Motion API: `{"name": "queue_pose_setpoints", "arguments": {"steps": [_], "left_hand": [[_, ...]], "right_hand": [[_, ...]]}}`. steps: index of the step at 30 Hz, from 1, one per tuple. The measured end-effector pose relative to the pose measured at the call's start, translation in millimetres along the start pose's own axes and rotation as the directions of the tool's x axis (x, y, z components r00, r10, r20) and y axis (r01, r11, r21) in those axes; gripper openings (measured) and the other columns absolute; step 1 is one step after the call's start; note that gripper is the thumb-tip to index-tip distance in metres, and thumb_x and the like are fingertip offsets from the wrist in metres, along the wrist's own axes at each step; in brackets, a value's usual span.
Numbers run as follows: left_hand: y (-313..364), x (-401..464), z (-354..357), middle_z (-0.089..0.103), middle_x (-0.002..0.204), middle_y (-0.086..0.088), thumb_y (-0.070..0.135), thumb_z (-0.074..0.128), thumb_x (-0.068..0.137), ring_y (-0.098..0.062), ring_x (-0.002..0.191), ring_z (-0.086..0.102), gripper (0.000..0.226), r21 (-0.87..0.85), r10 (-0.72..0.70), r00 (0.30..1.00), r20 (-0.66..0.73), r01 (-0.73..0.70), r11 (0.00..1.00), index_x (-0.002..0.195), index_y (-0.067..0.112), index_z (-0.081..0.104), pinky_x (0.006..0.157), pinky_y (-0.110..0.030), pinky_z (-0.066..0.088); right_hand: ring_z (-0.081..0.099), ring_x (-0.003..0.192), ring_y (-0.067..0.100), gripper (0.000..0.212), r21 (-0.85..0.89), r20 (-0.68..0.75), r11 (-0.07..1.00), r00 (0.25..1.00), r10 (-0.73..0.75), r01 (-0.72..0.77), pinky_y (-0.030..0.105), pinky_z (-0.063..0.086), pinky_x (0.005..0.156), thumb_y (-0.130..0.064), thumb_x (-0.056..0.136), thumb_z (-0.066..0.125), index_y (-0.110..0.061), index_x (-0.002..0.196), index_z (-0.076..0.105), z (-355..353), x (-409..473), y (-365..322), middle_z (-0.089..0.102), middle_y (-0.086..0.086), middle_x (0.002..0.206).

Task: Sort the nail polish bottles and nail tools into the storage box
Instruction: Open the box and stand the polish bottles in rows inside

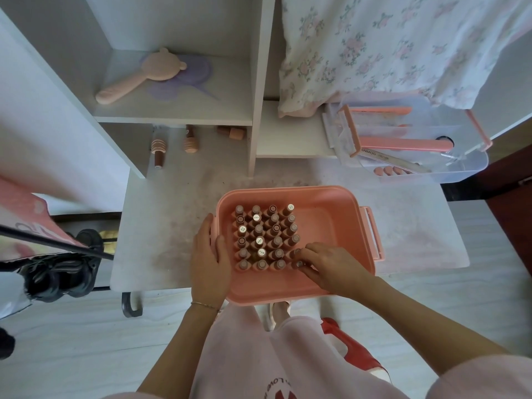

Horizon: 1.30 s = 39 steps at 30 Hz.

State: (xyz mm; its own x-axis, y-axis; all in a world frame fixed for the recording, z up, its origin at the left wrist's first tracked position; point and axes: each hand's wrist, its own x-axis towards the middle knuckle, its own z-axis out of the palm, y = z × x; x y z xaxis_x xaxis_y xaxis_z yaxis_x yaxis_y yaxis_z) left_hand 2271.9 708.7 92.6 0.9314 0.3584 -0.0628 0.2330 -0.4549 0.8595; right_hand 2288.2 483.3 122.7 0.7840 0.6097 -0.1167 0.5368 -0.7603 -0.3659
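1. The box (pixel 331 214) sits on the table (pixel 161 226), at its near edge.
2. Bottles (pixel 266 237) stand in rows in the box's left part.
3. The left hand (pixel 208 260) rests on the box's left wall; the right hand (pixel 328 264) touches the bottles at the near right corner of the rows.
4. Behind and right lies a tray (pixel 460 168) holding tools (pixel 403 145).
5. Behind and left, two bottles (pixel 159 151) stand under a shelf (pixel 172 116).

Shelf, cloth and floor clutter around the counter (pixel 161 226)

A pink bear-shaped brush (pixel 138 74) lies over a purple mirror (pixel 187 79) on the shelf (pixel 172 118); floral fabric (pixel 388 44) hangs at upper right; black shoes (pixel 62 272) and a red object (pixel 354 349) sit on the floor.
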Motion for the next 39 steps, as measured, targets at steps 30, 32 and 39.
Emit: {"name": "queue_pose_setpoints", "arguments": {"steps": [30,32,39], "left_hand": [[-1.2,0.6,0.5,0.044,0.14,-0.006,0.015,0.041,0.097,-0.02,0.127,0.042,0.043,-0.002,0.004,1.0,-0.002,-0.004,1.0,0.139,0.013,0.037,0.099,-0.025,0.029],[-0.8,0.8,0.5,0.044,0.14,-0.006,0.014,0.041,0.096,-0.02,0.127,0.042,0.042,-0.001,0.003,1.0,-0.001,-0.003,1.0,0.139,0.013,0.037,0.099,-0.024,0.029],[-1.1,0.6,0.0,0.044,0.141,-0.007,0.015,0.041,0.097,-0.021,0.127,0.042,0.043,0.0,0.001,1.0,0.002,-0.001,1.0,0.139,0.013,0.036,0.099,-0.025,0.029]], "right_hand": [[0.061,0.063,0.016,0.016,-0.048,-0.025,0.998,0.999,-0.033,0.031,0.015,0.032,0.054,-0.016,0.074,0.073,-0.014,0.087,0.065,3.0,0.3,2.2,0.066,-0.001,0.073],[0.061,0.062,0.015,0.016,-0.054,-0.023,0.998,0.999,-0.037,0.036,0.015,0.031,0.054,-0.017,0.074,0.074,-0.015,0.087,0.065,3.0,0.5,2.6,0.066,-0.002,0.072],[0.061,0.065,0.015,0.015,-0.053,-0.025,0.998,0.999,-0.04,0.039,0.015,0.032,0.053,-0.02,0.077,0.071,-0.015,0.09,0.065,4.7,-0.3,4.0,0.066,-0.002,0.075]]}}
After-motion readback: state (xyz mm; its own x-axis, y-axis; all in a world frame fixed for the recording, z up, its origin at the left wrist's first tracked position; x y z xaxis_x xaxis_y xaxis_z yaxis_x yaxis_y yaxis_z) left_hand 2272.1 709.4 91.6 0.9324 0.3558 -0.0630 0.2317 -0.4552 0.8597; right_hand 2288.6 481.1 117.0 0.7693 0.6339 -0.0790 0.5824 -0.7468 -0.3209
